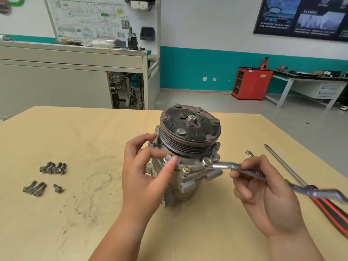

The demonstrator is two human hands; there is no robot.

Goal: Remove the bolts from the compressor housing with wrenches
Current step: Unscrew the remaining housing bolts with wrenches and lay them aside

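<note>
A grey compressor (185, 174) with a dark pulley on top stands upright on the wooden table (94, 129). My left hand (145, 170) holds its left side, thumb tip against a bolt head (167, 158) on the housing flange. My right hand (263, 193) grips a silver ring wrench (226, 165) whose ring end sits over a bolt (206, 161) on the flange's right front. Another bolt (187, 168) with a yellowish washer sits on the flange between them. Further bolts (216, 151) show on the right rim.
Several removed bolts lie in two clusters at the left (53, 168) (35, 188), with one single bolt (58, 188) beside them. A small open-end wrench (249, 153) and a long red-and-black-handled screwdriver (293, 176) lie on the table to the right. Workbenches stand beyond the table.
</note>
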